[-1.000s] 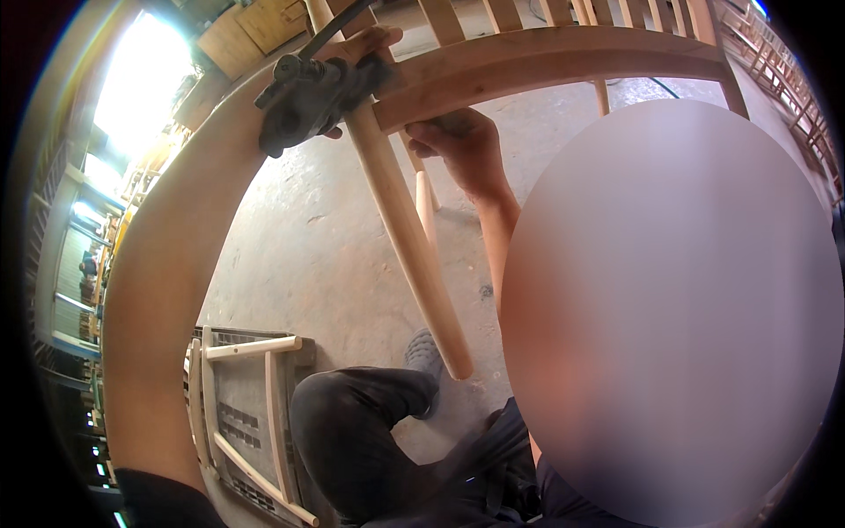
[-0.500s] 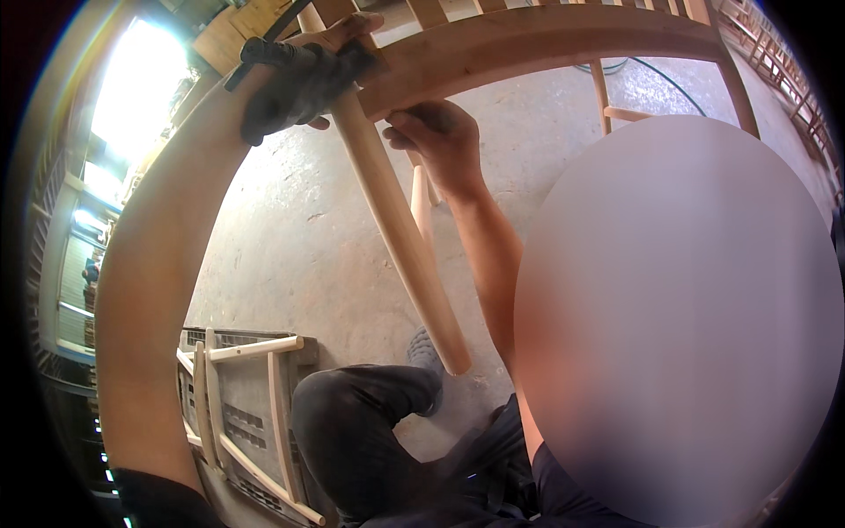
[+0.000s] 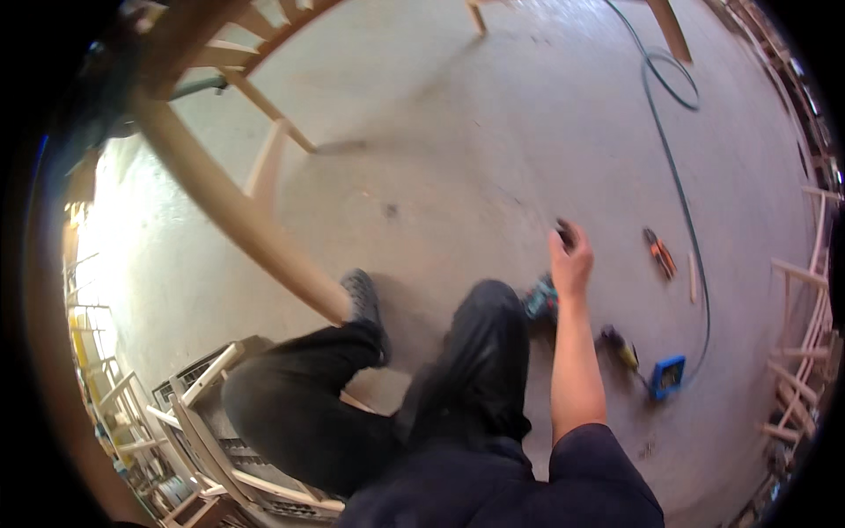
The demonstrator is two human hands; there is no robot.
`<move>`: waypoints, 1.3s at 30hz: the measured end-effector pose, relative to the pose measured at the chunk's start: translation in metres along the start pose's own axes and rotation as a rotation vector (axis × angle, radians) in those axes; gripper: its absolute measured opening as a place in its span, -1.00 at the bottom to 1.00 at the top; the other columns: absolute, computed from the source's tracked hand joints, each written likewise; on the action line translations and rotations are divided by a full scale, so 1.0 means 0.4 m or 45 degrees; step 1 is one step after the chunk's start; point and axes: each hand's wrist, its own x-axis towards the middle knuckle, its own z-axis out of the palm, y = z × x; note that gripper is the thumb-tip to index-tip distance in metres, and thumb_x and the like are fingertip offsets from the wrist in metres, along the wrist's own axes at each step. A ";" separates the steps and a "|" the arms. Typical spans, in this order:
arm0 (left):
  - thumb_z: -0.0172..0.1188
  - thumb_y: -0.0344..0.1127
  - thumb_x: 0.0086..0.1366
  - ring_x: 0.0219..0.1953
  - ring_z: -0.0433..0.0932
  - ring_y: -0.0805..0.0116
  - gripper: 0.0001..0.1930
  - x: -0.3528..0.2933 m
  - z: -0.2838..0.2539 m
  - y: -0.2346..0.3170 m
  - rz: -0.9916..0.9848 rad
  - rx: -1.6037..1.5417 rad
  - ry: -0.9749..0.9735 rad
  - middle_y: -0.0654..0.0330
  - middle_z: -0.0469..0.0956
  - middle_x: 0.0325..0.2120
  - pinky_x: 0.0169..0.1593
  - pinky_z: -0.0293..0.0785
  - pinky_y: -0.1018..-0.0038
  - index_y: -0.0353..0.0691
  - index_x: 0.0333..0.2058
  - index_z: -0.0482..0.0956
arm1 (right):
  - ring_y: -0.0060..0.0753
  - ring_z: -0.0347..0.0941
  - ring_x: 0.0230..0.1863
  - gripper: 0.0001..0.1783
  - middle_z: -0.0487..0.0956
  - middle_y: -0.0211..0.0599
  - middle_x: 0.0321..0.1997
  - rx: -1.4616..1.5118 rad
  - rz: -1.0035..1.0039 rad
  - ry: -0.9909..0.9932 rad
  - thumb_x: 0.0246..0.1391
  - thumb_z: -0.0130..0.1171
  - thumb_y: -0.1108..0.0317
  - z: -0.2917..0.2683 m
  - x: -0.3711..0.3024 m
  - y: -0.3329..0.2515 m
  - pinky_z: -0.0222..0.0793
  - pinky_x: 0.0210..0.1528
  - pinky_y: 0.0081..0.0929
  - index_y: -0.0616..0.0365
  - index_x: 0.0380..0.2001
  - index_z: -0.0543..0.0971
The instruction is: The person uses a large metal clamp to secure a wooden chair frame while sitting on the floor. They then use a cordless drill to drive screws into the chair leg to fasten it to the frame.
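Observation:
A pale wooden chair or bench frame fills the upper left, and its thick round leg slants down toward my foot. My left arm runs up the left rim. My left hand is a dark blur beside the frame there, its fingers not readable. Over the floor to the right, my right hand is stretched forward, fingers loosely bent and thumb apart, with dark fingertips; I make out nothing held. Just left of that wrist lies a teal and black power tool, partly hidden by my knee.
Orange-handled pliers, a wooden stick, a yellow and black tool and a blue case lie on the floor at right. A green hose curls past them. Wooden frames lie on a dark pallet at lower left.
My right hand has left the wooden joint and moved right, over the floor tools. The view has swung right, so the frame and my left hand now sit at the upper left.

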 end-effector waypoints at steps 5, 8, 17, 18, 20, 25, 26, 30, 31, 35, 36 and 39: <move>-0.08 0.19 0.47 0.00 0.58 0.30 -0.35 0.008 0.008 -0.041 -0.075 0.045 -0.003 0.16 0.48 0.14 -0.01 0.65 0.34 0.03 0.40 0.16 | 0.14 0.41 0.21 0.01 0.53 0.08 0.13 -1.037 0.256 -0.468 -0.21 0.47 0.24 -0.273 -0.287 0.293 0.32 0.28 -0.05 0.12 0.36 0.26; -0.10 0.15 0.49 -0.03 0.58 0.33 -0.36 -0.033 -0.066 0.024 -0.064 0.129 0.051 0.18 0.49 0.12 -0.03 0.65 0.36 0.00 0.41 0.14 | 0.17 0.31 0.27 0.20 0.42 0.09 0.23 -1.028 0.201 -0.521 -0.31 0.53 0.30 -0.140 -0.332 0.262 0.26 0.35 -0.10 0.02 0.44 0.12; 0.17 0.37 0.18 0.12 0.57 0.08 -0.19 0.032 -0.070 0.043 0.183 0.106 0.044 0.03 0.55 0.07 0.20 0.52 0.02 -0.08 0.25 0.39 | 0.23 0.48 0.07 -0.16 0.56 0.12 0.03 -0.562 0.051 -0.237 -0.26 0.42 0.44 -0.105 -0.269 0.394 0.42 0.11 -0.12 0.13 0.22 0.42; 0.17 0.46 0.14 0.07 0.61 0.07 -0.13 0.019 -0.061 0.010 0.162 0.113 0.086 -0.01 0.58 0.03 0.16 0.57 0.03 -0.10 0.21 0.44 | 0.24 0.48 0.07 -0.24 0.57 0.14 0.03 -0.504 0.105 -0.278 -0.24 0.40 0.44 -0.103 -0.245 0.316 0.43 0.10 -0.13 0.15 0.17 0.46; 0.18 0.55 0.09 0.03 0.65 0.05 -0.09 0.005 -0.039 0.011 -0.131 -0.103 0.165 -0.05 0.60 0.00 0.12 0.61 0.04 -0.12 0.16 0.50 | 0.14 0.52 0.07 -0.49 0.61 0.04 0.01 -0.319 0.165 -0.262 -0.11 0.32 0.41 -0.077 -0.199 0.096 0.44 0.07 -0.16 0.20 0.01 0.56; 0.03 0.40 0.29 0.07 0.54 0.32 -0.31 -0.013 -0.037 0.185 -0.514 -0.423 -0.008 0.14 0.54 0.02 0.18 0.48 0.19 -0.07 0.10 0.47 | -0.21 0.52 -0.06 -0.64 0.61 -0.28 -0.07 0.471 -0.569 -0.421 0.22 0.21 0.33 0.154 -0.072 -0.147 0.44 0.01 -0.22 0.16 0.07 0.55; -0.02 0.35 0.36 0.07 0.51 0.40 -0.38 -0.014 -0.035 0.217 -0.578 -0.460 -0.054 0.20 0.52 0.02 0.20 0.45 0.25 -0.05 0.08 0.46 | -0.21 0.52 -0.05 -0.67 0.60 -0.25 -0.08 0.531 -0.693 -0.519 0.29 0.17 0.31 0.217 -0.060 -0.236 0.43 -0.02 -0.25 0.12 0.08 0.56; -0.10 0.27 0.48 -0.10 0.53 0.60 -0.53 -0.006 -0.031 0.224 -0.836 -1.047 -0.031 0.39 0.55 -0.15 0.08 0.48 0.40 0.00 -0.11 0.52 | -0.34 0.53 -0.30 -0.84 0.59 -0.32 -0.31 0.577 -0.994 -0.417 0.21 0.27 0.30 0.400 -0.095 -0.601 0.43 -0.26 -0.34 0.11 -0.21 0.58; -0.08 0.27 0.47 -0.20 0.57 0.61 -0.53 0.004 -0.033 0.206 -0.875 -1.308 0.025 0.43 0.58 -0.23 0.01 0.53 0.42 0.01 -0.18 0.55 | -0.29 0.54 -0.35 -0.85 0.60 -0.27 -0.36 0.613 -0.965 -0.395 0.19 0.28 0.30 0.430 -0.102 -0.652 0.44 -0.31 -0.32 0.10 -0.24 0.59; -0.03 0.26 0.45 -0.33 0.58 0.63 -0.54 0.027 -0.065 0.071 -0.778 -1.591 -0.163 0.45 0.58 -0.33 -0.11 0.58 0.50 -0.01 -0.22 0.57 | -0.32 0.51 -0.47 -0.67 0.56 -0.33 -0.49 0.711 -1.051 -0.302 -0.17 0.51 0.33 0.520 -0.107 -0.723 0.42 -0.35 -0.42 0.13 -0.34 0.58; -0.01 0.26 0.45 -0.36 0.58 0.64 -0.54 0.025 -0.061 0.064 -0.748 -1.663 -0.226 0.46 0.58 -0.36 -0.14 0.59 0.52 -0.01 -0.23 0.58 | -0.33 0.50 -0.48 -0.67 0.56 -0.33 -0.49 0.701 -1.080 -0.253 -0.19 0.51 0.33 0.523 -0.104 -0.733 0.41 -0.36 -0.43 0.13 -0.36 0.58; 0.08 0.22 0.43 -0.46 0.59 0.66 -0.55 0.006 -0.082 0.130 -0.543 -1.255 -0.528 0.48 0.57 -0.49 -0.27 0.60 0.67 -0.07 -0.23 0.60 | -0.34 0.49 -0.49 -0.68 0.57 -0.33 -0.49 0.805 -1.031 -0.286 -0.19 0.50 0.35 0.542 -0.091 -0.744 0.40 -0.36 -0.43 0.14 -0.36 0.58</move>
